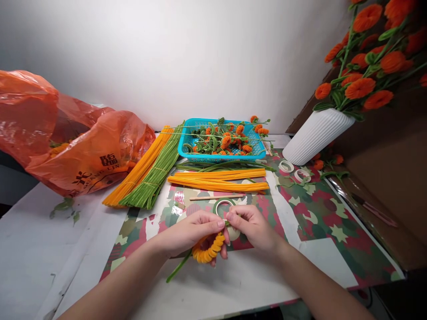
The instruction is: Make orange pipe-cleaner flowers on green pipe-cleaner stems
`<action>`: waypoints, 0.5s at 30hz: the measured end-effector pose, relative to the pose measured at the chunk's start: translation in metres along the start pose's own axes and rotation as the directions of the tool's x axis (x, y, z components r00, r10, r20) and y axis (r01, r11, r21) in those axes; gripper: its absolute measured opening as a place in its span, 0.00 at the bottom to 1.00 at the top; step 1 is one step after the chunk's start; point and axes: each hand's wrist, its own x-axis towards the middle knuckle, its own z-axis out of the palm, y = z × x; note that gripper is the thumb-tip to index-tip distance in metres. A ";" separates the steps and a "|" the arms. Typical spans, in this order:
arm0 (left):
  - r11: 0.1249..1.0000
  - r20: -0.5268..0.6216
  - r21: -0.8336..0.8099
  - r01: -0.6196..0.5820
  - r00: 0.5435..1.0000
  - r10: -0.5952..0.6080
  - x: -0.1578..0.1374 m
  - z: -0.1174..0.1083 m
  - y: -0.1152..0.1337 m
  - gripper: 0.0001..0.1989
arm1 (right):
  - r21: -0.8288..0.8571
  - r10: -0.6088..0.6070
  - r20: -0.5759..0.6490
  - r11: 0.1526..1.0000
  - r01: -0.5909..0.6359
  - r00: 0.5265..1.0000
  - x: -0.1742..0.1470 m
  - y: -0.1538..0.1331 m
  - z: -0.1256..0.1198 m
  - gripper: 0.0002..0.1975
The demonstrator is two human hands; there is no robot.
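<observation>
Basket (pixel 220 157) behind stick (pixel 216 197), stick behind hands (pixel 200 224); bag (pixel 90 142) left; vase (pixel 316 138) right, 2 tape rolls (pixel 291 170) before vase.

I see room to pass over the camouflage-patterned sheet (pixel 320 213), between the right hand (pixel 257 227) and the white ribbed vase (pixel 318 137). Straight ahead, yellow pipe-cleaner bundles (pixel 227 184) and the turquoise basket (pixel 220 157) are blocking my way.

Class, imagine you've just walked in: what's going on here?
A person is working bare-handed on a fuzzy craft piece. The left hand holds an orange-yellow coil, with a green strip sticking out beside it. The right hand pinches close to the left fingertips; what it grips is mostly hidden. Beyond the hands lie orange-yellow strips and a blue basket holding orange flowers.
</observation>
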 end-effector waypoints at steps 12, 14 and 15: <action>0.999 -0.057 0.023 -0.036 0.998 0.037 -0.002 -0.001 0.004 0.19 | 0.196 0.031 -0.188 0.981 0.007 0.982 0.006 0.004 -0.005 0.25; 0.998 -0.061 0.040 -0.045 0.997 0.047 -0.002 0.000 0.005 0.19 | 0.247 0.054 -0.216 0.969 0.001 0.975 0.006 0.002 -0.005 0.25; 0.998 -0.065 0.046 -0.053 0.996 0.056 -0.002 0.000 0.006 0.19 | 0.270 0.066 -0.236 0.963 0.000 0.970 0.006 0.001 -0.005 0.25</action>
